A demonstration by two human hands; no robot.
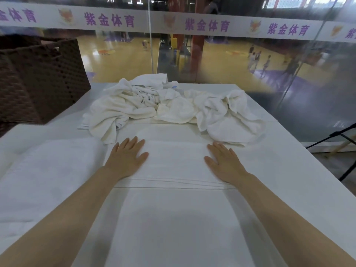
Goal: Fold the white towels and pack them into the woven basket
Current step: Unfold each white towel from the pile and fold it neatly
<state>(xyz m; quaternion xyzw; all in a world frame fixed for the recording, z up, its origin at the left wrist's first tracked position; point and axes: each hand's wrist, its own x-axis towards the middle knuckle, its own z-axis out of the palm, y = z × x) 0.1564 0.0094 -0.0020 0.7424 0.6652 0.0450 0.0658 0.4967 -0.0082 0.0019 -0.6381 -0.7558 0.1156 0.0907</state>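
Both palms press flat on the folded towel (173, 162), left hand (126, 157) and right hand (224, 162), fingers straight. Crumpled towels (169, 105) sit beyond on the desk (289, 170).

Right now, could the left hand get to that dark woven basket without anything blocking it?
Probably yes. The left hand lies flat on the towel, and the woven basket stands off to its left; only bare table shows between them, though it looks a stretch.
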